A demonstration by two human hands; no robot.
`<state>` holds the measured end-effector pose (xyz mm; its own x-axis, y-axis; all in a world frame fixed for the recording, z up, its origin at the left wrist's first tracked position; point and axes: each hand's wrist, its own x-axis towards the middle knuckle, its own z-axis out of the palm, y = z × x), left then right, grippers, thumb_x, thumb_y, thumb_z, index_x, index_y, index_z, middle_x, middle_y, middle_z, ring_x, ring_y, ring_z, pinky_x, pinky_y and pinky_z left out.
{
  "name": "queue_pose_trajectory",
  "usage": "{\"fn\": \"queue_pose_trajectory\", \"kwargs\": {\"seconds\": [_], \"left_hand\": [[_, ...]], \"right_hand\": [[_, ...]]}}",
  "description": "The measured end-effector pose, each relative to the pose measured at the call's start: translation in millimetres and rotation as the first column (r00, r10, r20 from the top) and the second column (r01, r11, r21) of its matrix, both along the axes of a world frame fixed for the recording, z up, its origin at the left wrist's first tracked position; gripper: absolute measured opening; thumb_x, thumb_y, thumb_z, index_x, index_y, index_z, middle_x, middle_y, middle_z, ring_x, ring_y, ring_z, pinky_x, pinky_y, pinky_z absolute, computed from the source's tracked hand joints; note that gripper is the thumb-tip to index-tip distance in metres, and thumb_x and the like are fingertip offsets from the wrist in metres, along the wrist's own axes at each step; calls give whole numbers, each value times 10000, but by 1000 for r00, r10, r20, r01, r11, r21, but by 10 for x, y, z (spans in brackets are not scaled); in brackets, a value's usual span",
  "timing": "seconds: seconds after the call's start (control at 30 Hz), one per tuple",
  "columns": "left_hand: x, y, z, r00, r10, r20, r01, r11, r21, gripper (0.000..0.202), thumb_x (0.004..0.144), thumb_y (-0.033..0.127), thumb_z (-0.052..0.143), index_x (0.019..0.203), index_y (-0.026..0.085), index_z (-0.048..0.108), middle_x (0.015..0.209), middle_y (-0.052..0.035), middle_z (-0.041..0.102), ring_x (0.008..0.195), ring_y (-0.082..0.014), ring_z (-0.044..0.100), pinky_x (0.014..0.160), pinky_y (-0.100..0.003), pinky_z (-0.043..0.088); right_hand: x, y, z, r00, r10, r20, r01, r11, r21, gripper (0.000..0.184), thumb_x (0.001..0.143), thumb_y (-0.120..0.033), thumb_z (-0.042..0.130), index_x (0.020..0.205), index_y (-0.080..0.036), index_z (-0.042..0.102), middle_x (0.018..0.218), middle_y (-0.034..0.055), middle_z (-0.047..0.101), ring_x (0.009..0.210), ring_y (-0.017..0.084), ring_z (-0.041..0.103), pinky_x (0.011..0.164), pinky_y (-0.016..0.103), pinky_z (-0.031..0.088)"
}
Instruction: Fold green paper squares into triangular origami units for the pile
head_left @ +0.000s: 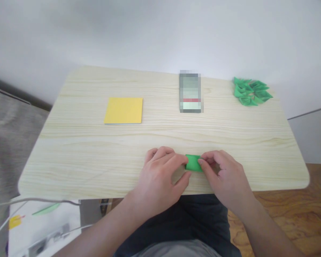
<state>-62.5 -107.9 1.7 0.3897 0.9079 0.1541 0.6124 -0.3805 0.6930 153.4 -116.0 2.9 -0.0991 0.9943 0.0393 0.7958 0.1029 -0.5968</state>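
Observation:
A small folded piece of green paper lies near the front edge of the table, between my two hands. My right hand pinches its right end between thumb and index finger. At the paper's left edge, the index fingertip of my left hand touches it. The left thumb is spread away from that finger, close to the lower left corner, and the other left fingers rest on the tabletop. Several pointed green folded paper pieces sit in a cluster at the back right.
A yellow paper pad lies left of centre on the light wooden table. A blurred-out phone-like object is at the back middle, near the white wall. Cables run below the left front edge.

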Motion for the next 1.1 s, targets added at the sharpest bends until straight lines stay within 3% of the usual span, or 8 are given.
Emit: {"fn": "queue_pose_trajectory", "kwargs": {"seconds": [0.2,0.5,1.1], "left_hand": [[-26,-12,-10,999,-47,-7,47,998,44,170,943,235,673,1093,300,720,1098,29,770,1070,-219,596,976,-459,393],[-4,-31,-12,998,-60,-10,60,997,40,196,940,222,676,1113,296,727,1120,16,749,1068,-218,598,989,-452,422],[128,48,-25,999,-20,-36,22,999,41,138,972,244,642,1061,262,747,1096,-22,738,1047,-217,589,937,-441,419]], "right_hand": [[-16,53,0,997,27,70,-26,1000,-18,116,987,-338,619,928,-247,660,839,27,698,788,218,629,727,384,443],[-87,-38,-76,993,37,109,-46,996,82,77,986,-288,628,923,-244,629,786,24,642,784,220,562,743,404,383],[-109,4,-16,993,12,117,-17,999,46,92,997,-303,628,953,-231,665,810,17,657,799,209,582,756,377,401]]}}
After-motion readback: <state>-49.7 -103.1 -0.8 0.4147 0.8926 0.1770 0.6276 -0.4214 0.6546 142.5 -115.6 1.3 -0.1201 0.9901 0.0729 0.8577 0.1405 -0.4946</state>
